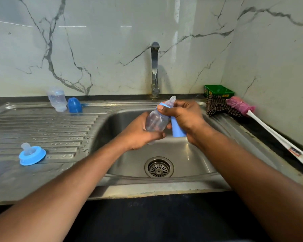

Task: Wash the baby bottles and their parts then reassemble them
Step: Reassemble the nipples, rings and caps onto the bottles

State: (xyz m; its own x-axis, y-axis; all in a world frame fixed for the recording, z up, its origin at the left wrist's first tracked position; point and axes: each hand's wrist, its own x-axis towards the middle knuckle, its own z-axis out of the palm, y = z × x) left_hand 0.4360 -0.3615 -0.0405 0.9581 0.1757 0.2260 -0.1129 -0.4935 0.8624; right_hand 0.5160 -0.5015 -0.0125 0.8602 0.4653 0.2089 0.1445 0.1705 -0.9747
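**Hands fitting a teat ring onto a baby bottle over the sink**

Above the steel sink (196, 159) basin, the left hand (140, 133) grips a clear bottle (156, 122) round its body. The right hand (184, 116) pinches the blue ring with teat (168, 103) at the bottle's neck and also holds a blue cap (177, 129). On the sink's draining board to the left lie a second bottle (57, 98), a darker blue cap (74, 105) and another teat ring (31, 154). Right of the sink lies a brush (269, 126).
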